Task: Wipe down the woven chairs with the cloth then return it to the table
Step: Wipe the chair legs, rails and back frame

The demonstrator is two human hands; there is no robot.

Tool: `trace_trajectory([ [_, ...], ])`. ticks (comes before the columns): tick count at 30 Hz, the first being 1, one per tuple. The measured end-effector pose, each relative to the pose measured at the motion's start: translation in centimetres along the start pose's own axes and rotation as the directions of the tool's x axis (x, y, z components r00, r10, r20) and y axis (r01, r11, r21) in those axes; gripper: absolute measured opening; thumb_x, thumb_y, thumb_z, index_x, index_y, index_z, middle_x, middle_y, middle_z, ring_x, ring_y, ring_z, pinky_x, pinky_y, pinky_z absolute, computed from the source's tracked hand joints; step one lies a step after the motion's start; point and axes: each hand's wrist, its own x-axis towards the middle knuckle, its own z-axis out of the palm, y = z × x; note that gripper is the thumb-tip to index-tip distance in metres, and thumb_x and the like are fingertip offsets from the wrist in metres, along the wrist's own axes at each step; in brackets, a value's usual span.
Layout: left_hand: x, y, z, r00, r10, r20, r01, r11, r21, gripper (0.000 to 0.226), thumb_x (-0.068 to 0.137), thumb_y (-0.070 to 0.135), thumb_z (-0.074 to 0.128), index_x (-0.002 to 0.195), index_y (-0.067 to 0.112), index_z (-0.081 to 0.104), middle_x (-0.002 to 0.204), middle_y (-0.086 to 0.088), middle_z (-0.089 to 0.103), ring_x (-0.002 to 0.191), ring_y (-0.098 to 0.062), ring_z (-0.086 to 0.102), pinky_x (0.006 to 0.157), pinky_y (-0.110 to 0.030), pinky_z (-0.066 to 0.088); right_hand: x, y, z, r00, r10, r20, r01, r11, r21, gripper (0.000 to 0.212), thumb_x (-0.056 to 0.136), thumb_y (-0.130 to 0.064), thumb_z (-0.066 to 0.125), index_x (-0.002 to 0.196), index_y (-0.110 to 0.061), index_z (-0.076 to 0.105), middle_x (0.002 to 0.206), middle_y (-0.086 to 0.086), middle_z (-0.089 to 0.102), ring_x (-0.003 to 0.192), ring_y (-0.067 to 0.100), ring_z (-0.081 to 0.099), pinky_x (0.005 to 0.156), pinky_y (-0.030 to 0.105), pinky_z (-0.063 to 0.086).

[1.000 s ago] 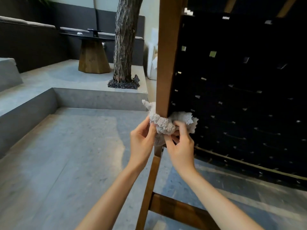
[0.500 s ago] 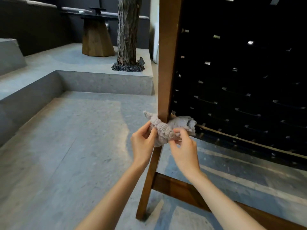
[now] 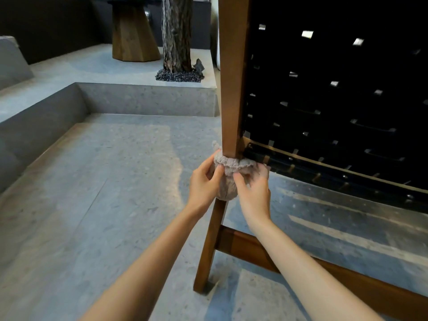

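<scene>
Head camera looks down: the left hand (image 3: 203,181) curls its fingers round the grey cloth (image 3: 228,172), which is wrapped around the wooden chair leg (image 3: 232,89); the right hand (image 3: 254,193), slightly blurred, pinches the cloth's other side, beside the black woven back (image 3: 335,112).

The grey, crinkled cloth (image 3: 228,165) was bunched round the wooden upright at frame centre. The woven chair (image 3: 324,100), brown timber with black straps, filled the right side. The table (image 3: 133,31) stood at upper left-centre, well apart.

One chair (image 3: 234,89), one cloth (image 3: 229,163) — two hands (image 3: 203,183) (image 3: 254,196)
</scene>
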Motion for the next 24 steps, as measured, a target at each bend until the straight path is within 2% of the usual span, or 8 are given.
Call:
trace_trajectory([
  [3, 0.2, -1.0, 0.2, 0.995, -0.006, 0.099, 0.014, 0.997, -0.079, 0.037, 0.101, 0.012, 0.04, 0.137, 0.014, 0.049, 0.128, 0.002, 0.06, 0.116, -0.003, 0.056, 0.095, -0.021, 0.048, 0.8, 0.8, 0.9, 0.996, -0.016, 0.088, 0.021, 0.998, -0.059, 0.045, 0.098, -0.021, 0.051, 0.141, -0.025, 0.038, 0.114, -0.012, 0.06, 0.101, -0.002, 0.056, 0.073, 0.006, 0.043],
  [6, 0.2, -2.3, 0.5, 0.992, -0.037, 0.121, 0.043, 0.998, -0.044, 0.034, 0.101, 0.012, 0.04, 0.133, 0.013, 0.052, 0.118, 0.002, 0.064, 0.105, -0.002, 0.061, 0.089, -0.026, 0.052, 1.2, 1.6, 1.2, 0.997, -0.04, 0.069, 0.053, 0.981, -0.186, 0.035, 0.1, -0.021, 0.047, 0.134, -0.02, 0.05, 0.108, -0.003, 0.065, 0.098, 0.009, 0.061, 0.078, 0.018, 0.049],
  [9, -0.3, -3.7, 0.7, 0.993, -0.053, 0.104, 0.054, 0.999, -0.007, 0.028, 0.1, 0.012, 0.042, 0.122, 0.016, 0.059, 0.105, 0.005, 0.068, 0.095, -0.003, 0.064, 0.084, -0.032, 0.053, 0.4, 3.0, 1.4, 0.998, -0.043, 0.051, 0.056, 0.96, -0.276, 0.027, 0.099, -0.025, 0.05, 0.123, -0.016, 0.059, 0.103, 0.0, 0.066, 0.098, 0.013, 0.063, 0.071, 0.012, 0.049],
  [13, -1.3, -5.1, 0.1, 0.986, -0.048, 0.157, 0.053, 0.998, -0.024, 0.028, 0.101, 0.012, 0.041, 0.121, 0.014, 0.06, 0.107, 0.007, 0.068, 0.1, -0.003, 0.063, 0.081, -0.019, 0.051, -0.9, 4.6, 1.3, 0.998, -0.03, 0.049, 0.044, 0.946, -0.32, 0.028, 0.097, -0.03, 0.053, 0.119, -0.015, 0.063, 0.109, 0.003, 0.068, 0.103, 0.015, 0.063, 0.086, 0.032, 0.055],
  [17, -4.7, -7.1, -0.9, 0.978, -0.097, 0.186, 0.098, 0.995, 0.006, 0.028, 0.1, 0.011, 0.042, 0.122, 0.013, 0.06, 0.108, 0.01, 0.068, 0.101, -0.002, 0.063, 0.081, -0.017, 0.049, -3.8, 6.8, 0.8, 0.995, -0.031, 0.097, 0.065, 0.928, -0.367, 0.023, 0.093, -0.027, 0.061, 0.111, -0.016, 0.068, 0.102, 0.0, 0.072, 0.098, 0.015, 0.066, 0.085, 0.034, 0.054],
  [19, -7.0, -8.5, -1.3, 0.976, -0.142, 0.164, 0.141, 0.99, 0.023, 0.026, 0.1, 0.012, 0.044, 0.118, 0.012, 0.062, 0.103, 0.009, 0.068, 0.096, -0.001, 0.063, 0.078, -0.017, 0.049, -5.5, 8.0, 0.7, 0.994, -0.039, 0.098, 0.076, 0.912, -0.403, 0.023, 0.09, -0.023, 0.065, 0.112, -0.016, 0.07, 0.098, 0.001, 0.074, 0.093, 0.016, 0.068, 0.084, 0.027, 0.051],
  [21, -9.1, -9.5, -1.5, 0.975, -0.178, 0.136, 0.178, 0.984, 0.017, 0.023, 0.099, 0.012, 0.045, 0.113, 0.012, 0.063, 0.098, 0.006, 0.069, 0.089, 0.0, 0.063, 0.074, -0.016, 0.047, -7.0, 8.6, 1.0, 0.997, -0.058, 0.048, 0.073, 0.913, -0.401, 0.036, 0.088, -0.017, 0.067, 0.124, -0.018, 0.065, 0.095, 0.001, 0.074, 0.087, 0.009, 0.067, 0.081, 0.016, 0.049],
  [24, -11.0, -10.3, -1.7, 0.97, -0.229, 0.081, 0.228, 0.973, 0.017, 0.023, 0.098, 0.011, 0.047, 0.114, 0.011, 0.063, 0.102, -0.001, 0.07, 0.095, -0.01, 0.065, 0.079, -0.027, 0.052, -9.0, 9.1, 1.6, 0.992, -0.119, -0.028, 0.101, 0.925, -0.367, 0.053, 0.083, -0.005, 0.071, 0.131, -0.02, 0.055, 0.085, 0.007, 0.074, 0.07, 0.003, 0.062, 0.07, -0.001, 0.04],
])
